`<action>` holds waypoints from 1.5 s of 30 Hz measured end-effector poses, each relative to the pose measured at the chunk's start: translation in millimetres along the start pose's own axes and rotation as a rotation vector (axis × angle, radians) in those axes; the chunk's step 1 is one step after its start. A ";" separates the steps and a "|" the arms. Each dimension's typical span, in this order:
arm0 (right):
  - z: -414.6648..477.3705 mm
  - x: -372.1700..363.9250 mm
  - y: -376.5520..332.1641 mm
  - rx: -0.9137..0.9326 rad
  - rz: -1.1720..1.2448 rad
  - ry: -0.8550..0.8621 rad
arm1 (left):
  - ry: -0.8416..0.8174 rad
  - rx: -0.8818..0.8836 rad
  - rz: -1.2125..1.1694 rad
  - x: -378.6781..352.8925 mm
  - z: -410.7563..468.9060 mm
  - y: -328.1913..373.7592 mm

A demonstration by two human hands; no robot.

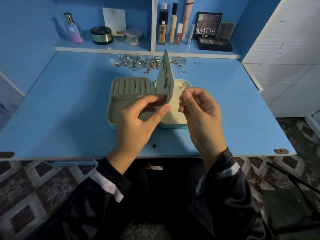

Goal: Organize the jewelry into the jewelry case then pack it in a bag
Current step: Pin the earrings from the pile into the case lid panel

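While the jewelry case (110, 108) lies open, the left hand (138, 122) pinches its upright earring panel (166, 75); above the case, the right hand (200, 111) presses its fingertips together, contents indiscernible.

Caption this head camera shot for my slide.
Left hand holds the earring panel upright over the open jewelry case; right hand hovers beside it, fingertips pinched together.

My left hand (138, 115) covers the near compartments of the jewelry case (110, 104). Whether my right hand (199, 108) pinches something, I cannot tell; it is too small. The upright panel (166, 75) hides part of the jewelry pile (138, 62), whose pieces are blurred.
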State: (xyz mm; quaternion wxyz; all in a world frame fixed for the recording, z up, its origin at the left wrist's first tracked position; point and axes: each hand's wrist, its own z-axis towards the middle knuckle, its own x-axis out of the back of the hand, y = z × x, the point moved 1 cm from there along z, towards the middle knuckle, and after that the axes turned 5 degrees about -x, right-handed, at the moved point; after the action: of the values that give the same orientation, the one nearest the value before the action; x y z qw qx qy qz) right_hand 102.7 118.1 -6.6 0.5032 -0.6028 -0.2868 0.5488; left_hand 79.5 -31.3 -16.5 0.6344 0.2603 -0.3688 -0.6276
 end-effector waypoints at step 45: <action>1.2 -14.4 16.5 -0.226 0.265 -0.128 | 0.047 0.008 -0.018 5.1 -2.0 -4.6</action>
State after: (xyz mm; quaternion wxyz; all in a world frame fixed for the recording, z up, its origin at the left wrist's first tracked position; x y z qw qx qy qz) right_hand 94.7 100.1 -16.3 0.3365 -0.6519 -0.2962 0.6117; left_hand 78.0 -37.0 -20.7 0.6362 0.2810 -0.3540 -0.6253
